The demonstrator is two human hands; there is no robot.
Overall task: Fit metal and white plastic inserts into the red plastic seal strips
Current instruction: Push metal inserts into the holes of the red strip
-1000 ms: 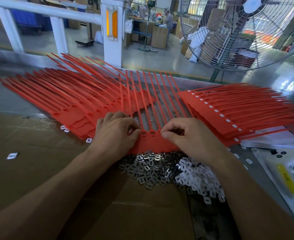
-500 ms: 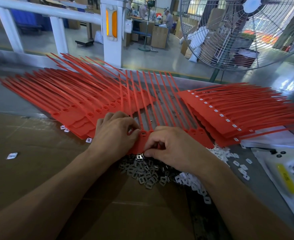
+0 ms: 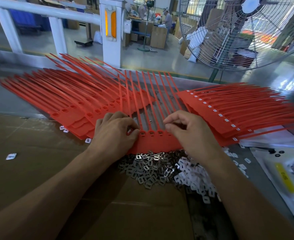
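Head view. A comb of red plastic seal strips point(image 3: 153, 141) lies flat at the middle of the bench, its joined flag ends toward the person and its thin ribbed tails running away. The square sockets along the near edge show pale rectangular inserts in three of them.

The left hand point(image 3: 114, 134) rests knuckles-up on the comb's left end, fingers curled, thumb and forefinger pinched at the first socket; whether anything lies between them cannot be told. The right hand point(image 3: 188, 130) hovers over the comb's right end, fingers loosely curled, thumb and forefinger tips closed together above a strip; any insert between them is too small to make out.

Just beside the comb's near edge sits a heap of metal inserts point(image 3: 148, 168), flat, dull grey, square with rectangular slots. Touching it on the right is a heap of white plastic inserts point(image 3: 194, 175), matte squares of similar form.

A fanned stack of unfilled red strips point(image 3: 64, 101) lies to the left; a stack with white inserts fitted point(image 3: 229, 111) lies to the right. Brown cardboard point(image 3: 30, 161) covers the near bench. A wire-caged fan point(image 3: 243, 30) stands behind.
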